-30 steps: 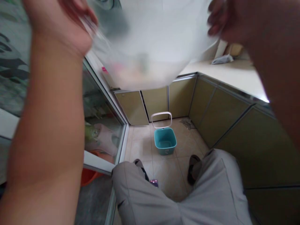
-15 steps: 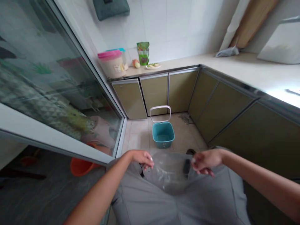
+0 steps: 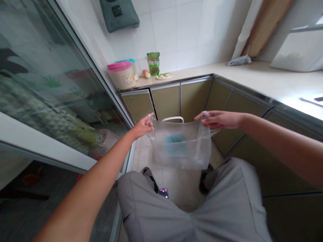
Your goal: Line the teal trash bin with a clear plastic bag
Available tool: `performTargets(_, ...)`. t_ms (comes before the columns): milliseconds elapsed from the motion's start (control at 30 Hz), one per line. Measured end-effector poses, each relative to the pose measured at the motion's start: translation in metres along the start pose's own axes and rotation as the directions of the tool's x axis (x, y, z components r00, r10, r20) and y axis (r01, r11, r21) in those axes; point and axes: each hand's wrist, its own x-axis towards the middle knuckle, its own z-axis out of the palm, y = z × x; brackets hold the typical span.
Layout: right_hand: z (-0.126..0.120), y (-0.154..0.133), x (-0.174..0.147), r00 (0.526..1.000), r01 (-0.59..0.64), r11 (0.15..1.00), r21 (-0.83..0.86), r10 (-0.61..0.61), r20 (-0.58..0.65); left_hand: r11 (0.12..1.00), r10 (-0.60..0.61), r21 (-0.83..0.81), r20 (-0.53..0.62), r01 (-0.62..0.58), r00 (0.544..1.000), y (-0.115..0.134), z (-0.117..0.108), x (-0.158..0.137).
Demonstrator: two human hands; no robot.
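Note:
A clear plastic bag (image 3: 181, 158) hangs stretched between my two hands, its top edge pulled wide. My left hand (image 3: 144, 127) pinches the bag's left upper corner. My right hand (image 3: 214, 119) has its fingers closed on the right upper corner. Through the film shows the blurred teal bucket (image 3: 176, 144), standing on the tiled floor beyond the bag. The bucket's pale handle (image 3: 173, 118) stands up and shows just above the bag's top edge.
A phone (image 3: 163, 193) lies on the floor between my feet. Cabinets (image 3: 165, 101) run along the back and right under a counter (image 3: 242, 72). On it stand a pink-lidded container (image 3: 122, 75), a green pouch (image 3: 153, 64) and a small plate (image 3: 164, 76). A glass sliding door (image 3: 75, 84) borders the left.
Both hands have risen from near my lap and moved forward, carrying the bag. It now hangs spread in front of the bucket, and the phone on the floor has come into view.

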Motion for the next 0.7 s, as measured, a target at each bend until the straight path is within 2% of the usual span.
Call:
performTargets(100, -0.009, -0.011, 0.013, 0.991, 0.008, 0.989, -0.149, -0.028, -0.134, 0.990, 0.034, 0.134, -0.030, -0.030, 0.999, 0.002, -0.005, 0.010)
performTargets(200, -0.017, -0.011, 0.030, 0.951, 0.009, 0.943, -0.332, -0.111, -0.289, 0.961, 0.052, 0.275, -0.052, -0.036, 0.997, 0.006, -0.006, 0.017)
performTargets(300, -0.023, -0.006, 0.047, 0.894, -0.008, 0.852, -0.524, -0.229, -0.385, 0.913, 0.085, 0.406, -0.094, -0.039, 0.992, 0.008, -0.003, 0.022)
performTargets(400, -0.026, -0.001, 0.058, 0.847, -0.062, 0.745, -0.664, -0.312, -0.430, 0.848, 0.118, 0.530, -0.167, -0.012, 0.979, 0.007, 0.002, 0.025)
performTargets(467, -0.027, 0.002, 0.062, 0.816, -0.092, 0.698, -0.710, -0.355, -0.455, 0.792, 0.162, 0.611, -0.206, -0.002, 0.965, 0.004, 0.005, 0.026)
performTargets(567, -0.026, 0.007, 0.065, 0.780, -0.137, 0.672, -0.728, -0.380, -0.498, 0.709, 0.236, 0.705, -0.218, -0.014, 0.947, -0.003, 0.010, 0.025)
performTargets(700, -0.027, 0.020, 0.069, 0.776, -0.173, 0.668, -0.723, -0.360, -0.518, 0.643, 0.215, 0.765, -0.213, 0.026, 0.953, -0.013, 0.018, 0.022)
